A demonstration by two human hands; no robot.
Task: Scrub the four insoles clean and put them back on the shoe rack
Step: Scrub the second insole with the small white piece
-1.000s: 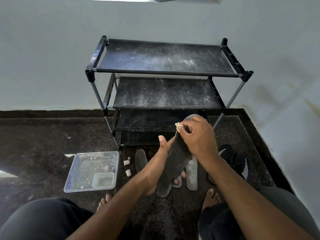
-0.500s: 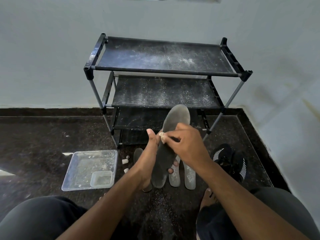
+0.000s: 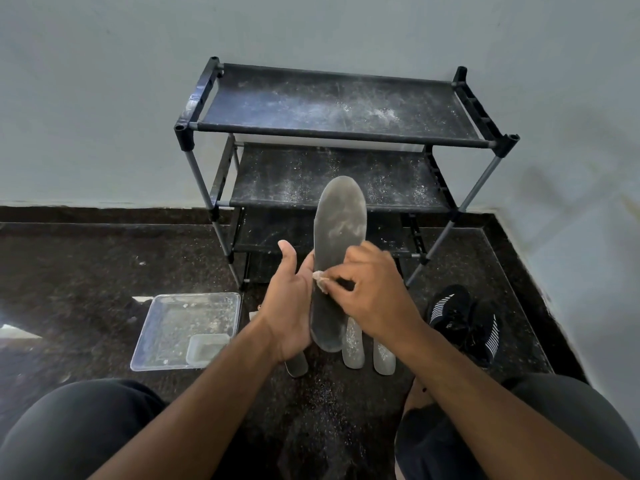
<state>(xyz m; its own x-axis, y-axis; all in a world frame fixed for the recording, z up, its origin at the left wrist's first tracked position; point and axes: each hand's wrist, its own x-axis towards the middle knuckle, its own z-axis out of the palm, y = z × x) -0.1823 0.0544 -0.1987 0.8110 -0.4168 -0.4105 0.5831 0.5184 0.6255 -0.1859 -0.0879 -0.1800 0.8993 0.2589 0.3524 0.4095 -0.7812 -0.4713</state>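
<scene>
My left hand (image 3: pixel 289 306) holds a dark grey insole (image 3: pixel 337 233) upright from behind its left edge, thumb raised. Its upper half is dusted with white powder. My right hand (image 3: pixel 375 292) pinches a small pale scrubbing piece (image 3: pixel 320 280) and presses it on the insole's middle. Three more insoles lie on the floor below: one dark (image 3: pixel 297 365) under my left wrist, two powdery grey ones (image 3: pixel 353 344) (image 3: pixel 383 358) to its right. The black shoe rack (image 3: pixel 332 133) stands against the wall behind, its shelves bare and powder-speckled.
A clear plastic tray (image 3: pixel 180 327) with a small tub (image 3: pixel 206 348) in its corner lies on the dark floor at left. A pair of black shoes (image 3: pixel 464 323) with white stripes sits at right. My knees frame the bottom, and white powder speckles the floor between them.
My right hand has slid down the insole from near its tip to its middle. The insole's powdery upper half now shows, and the insole stands more upright.
</scene>
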